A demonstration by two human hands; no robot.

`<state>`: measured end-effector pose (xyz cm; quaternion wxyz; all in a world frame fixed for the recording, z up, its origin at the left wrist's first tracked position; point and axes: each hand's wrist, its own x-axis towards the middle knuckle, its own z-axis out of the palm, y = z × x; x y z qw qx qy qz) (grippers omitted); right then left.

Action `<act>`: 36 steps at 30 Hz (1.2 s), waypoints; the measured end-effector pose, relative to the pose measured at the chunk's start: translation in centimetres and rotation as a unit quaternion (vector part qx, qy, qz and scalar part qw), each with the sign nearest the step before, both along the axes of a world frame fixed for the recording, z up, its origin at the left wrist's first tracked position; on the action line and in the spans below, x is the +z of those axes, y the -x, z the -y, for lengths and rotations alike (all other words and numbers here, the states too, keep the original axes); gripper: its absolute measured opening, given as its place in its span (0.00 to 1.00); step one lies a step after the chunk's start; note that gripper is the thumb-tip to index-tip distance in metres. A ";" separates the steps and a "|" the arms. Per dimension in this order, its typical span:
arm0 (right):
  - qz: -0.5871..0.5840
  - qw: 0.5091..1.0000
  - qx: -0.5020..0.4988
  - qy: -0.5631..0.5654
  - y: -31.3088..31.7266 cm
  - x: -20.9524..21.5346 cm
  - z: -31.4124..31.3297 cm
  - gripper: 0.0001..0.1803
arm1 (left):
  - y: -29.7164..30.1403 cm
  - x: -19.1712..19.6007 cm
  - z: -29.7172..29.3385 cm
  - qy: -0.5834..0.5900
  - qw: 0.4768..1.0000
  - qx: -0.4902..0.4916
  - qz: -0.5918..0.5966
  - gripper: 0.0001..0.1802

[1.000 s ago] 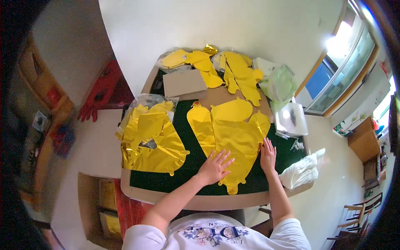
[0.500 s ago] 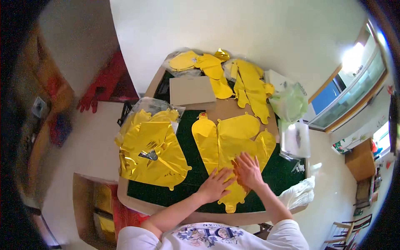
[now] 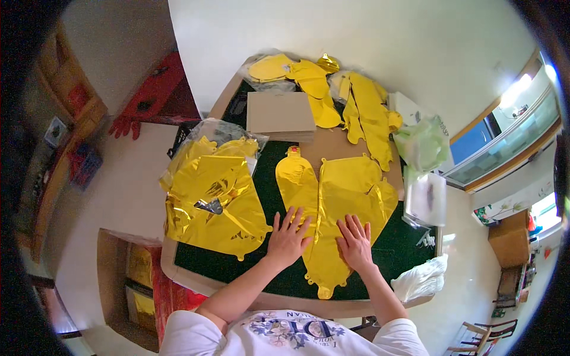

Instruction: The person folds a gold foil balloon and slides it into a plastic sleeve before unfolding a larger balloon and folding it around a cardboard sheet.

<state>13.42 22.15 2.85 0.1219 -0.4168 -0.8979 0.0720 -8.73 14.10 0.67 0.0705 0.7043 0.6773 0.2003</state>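
Gold foil: the patches beneath the left hand and right hand are covered; I can't judge how firmly the palms press.
Black crate: mostly tucked behind the clear plastic bag.
Floor carton: its walls hide parts of the gold packs inside.
White bits: too small for me to name.
Red cloth: grainy, its folds hard to make out.
Wooden shelving: sinks into the dark rim at left.
White shirt: cut off by the lower edge.
Chairs: cut off there too.
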 end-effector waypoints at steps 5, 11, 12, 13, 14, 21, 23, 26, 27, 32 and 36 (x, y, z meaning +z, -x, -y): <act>-0.008 1.000 -0.005 0.003 -0.7 -0.1 0.2 0.27 | 0.0 -0.1 0.2 -0.006 1.000 -0.001 -0.002 0.32; -0.004 1.000 -0.008 -0.001 -0.9 -0.4 0.4 0.26 | 0.0 -0.1 0.5 -0.017 1.000 -0.004 -0.001 0.32; -0.004 1.000 -0.010 0.001 -1.0 -0.5 0.5 0.26 | 0.0 -0.2 0.5 -0.019 1.000 -0.004 -0.001 0.32; -0.005 1.000 -0.006 -0.002 -0.9 -0.4 0.5 0.26 | 0.0 -0.1 0.6 -0.017 1.000 -0.006 -0.001 0.32; -0.006 1.000 -0.002 -0.004 -0.8 -0.4 0.5 0.25 | 0.0 -0.1 0.6 -0.021 1.000 -0.004 -0.009 0.32; -0.007 1.000 0.000 -0.008 -0.9 -0.1 0.2 0.26 | 0.1 0.7 0.2 0.003 1.000 0.000 -0.013 0.30; -0.005 1.000 -0.006 0.007 -0.7 -0.2 0.0 0.26 | 0.2 0.6 -0.1 -0.003 1.000 0.001 -0.001 0.30; -0.013 1.000 -0.015 0.005 -1.1 0.0 -0.8 0.27 | 0.3 1.8 -0.4 -0.022 1.000 -0.001 0.013 0.31; -0.016 1.000 -0.014 0.001 -1.1 0.4 -1.5 0.27 | 0.4 2.3 -0.8 -0.034 0.999 -0.005 0.018 0.31; -0.038 0.999 -0.004 -0.033 1.4 4.0 -7.2 0.28 | 3.1 4.8 -7.5 -0.116 0.993 -0.021 -0.027 0.29; -0.035 0.995 0.026 -0.094 5.2 2.0 -15.5 0.29 | 5.4 4.7 -17.3 -0.159 0.974 -0.066 -0.148 0.21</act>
